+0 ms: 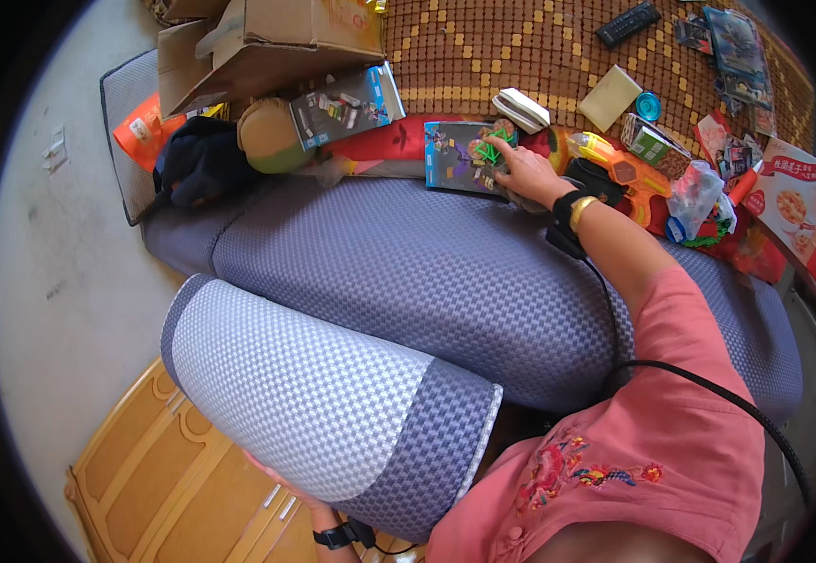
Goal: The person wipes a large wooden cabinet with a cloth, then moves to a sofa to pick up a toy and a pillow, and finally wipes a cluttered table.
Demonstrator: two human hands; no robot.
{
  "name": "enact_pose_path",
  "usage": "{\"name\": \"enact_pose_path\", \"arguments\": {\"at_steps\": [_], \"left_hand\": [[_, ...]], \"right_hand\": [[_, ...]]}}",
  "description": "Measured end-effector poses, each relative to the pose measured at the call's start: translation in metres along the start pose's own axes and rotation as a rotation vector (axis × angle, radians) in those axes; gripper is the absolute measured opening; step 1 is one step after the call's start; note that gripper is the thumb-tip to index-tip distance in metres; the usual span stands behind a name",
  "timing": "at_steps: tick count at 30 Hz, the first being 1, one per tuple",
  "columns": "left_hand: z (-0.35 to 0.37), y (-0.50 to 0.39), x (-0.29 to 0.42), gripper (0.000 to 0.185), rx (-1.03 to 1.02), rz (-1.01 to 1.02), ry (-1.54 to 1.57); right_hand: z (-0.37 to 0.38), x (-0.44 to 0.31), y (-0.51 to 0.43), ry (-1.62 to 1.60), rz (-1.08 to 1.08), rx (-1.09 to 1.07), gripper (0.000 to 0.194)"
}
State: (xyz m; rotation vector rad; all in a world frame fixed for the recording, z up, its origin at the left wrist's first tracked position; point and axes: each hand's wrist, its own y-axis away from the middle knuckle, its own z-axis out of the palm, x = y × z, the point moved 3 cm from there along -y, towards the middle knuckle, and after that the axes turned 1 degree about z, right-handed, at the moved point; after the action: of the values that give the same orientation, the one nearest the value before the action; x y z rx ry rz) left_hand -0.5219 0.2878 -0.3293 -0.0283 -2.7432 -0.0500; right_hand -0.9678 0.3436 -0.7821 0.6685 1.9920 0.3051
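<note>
My right hand (533,172) reaches to the sofa's back edge. Its forefinger touches small green plastic pieces (490,149), which lie with brownish round pieces over a dark toy box (450,158) with a blue side. Whether the fingers grip anything is unclear. Low in the view, my left hand (294,488) holds a checked blue-and-white cushion (302,387) from its underside, and most of its fingers are hidden behind it. The cushion is tilted in front of a long blue checked sofa seat (394,253). An orange-and-yellow toy gun (629,172) lies right of my right hand.
A cardboard box (295,35) and another toy box (348,102) stand at the back left. On the brown tile mat (478,56) lies a black remote control (628,24). A red-and-white food carton (798,204) is at the right. Black cables (717,394) run along my right arm.
</note>
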Motion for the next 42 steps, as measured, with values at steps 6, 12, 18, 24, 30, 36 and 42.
{"name": "enact_pose_path", "arguments": {"at_steps": [6,12,18,24,30,36,42], "left_hand": [[0.000,-0.005,0.001,0.086,-0.004,0.026,0.131],[0.003,-0.004,0.008,0.082,-0.013,0.024,0.127],[0.008,-0.008,0.021,0.080,-0.013,0.049,0.254],[0.004,-0.010,0.017,0.076,0.044,0.048,0.252],[0.003,-0.013,0.023,0.067,0.094,0.229,0.094],[0.002,-0.018,0.024,0.058,0.169,0.272,0.021],[0.002,-0.026,0.045,0.044,0.266,0.490,-0.201]], "right_hand": [[0.008,-0.002,-0.007,0.092,-0.045,0.103,0.036],[0.002,0.000,0.012,0.115,-0.190,0.091,0.031],[-0.035,-0.040,0.062,0.037,-0.333,0.087,0.035],[-0.091,-0.111,0.121,-0.051,-0.541,0.127,0.027],[-0.128,-0.178,0.174,-0.068,-0.745,0.126,0.026],[-0.160,-0.238,0.227,-0.040,-0.920,0.193,0.026],[-0.173,-0.293,0.273,-0.061,-1.011,0.157,0.022]]}}
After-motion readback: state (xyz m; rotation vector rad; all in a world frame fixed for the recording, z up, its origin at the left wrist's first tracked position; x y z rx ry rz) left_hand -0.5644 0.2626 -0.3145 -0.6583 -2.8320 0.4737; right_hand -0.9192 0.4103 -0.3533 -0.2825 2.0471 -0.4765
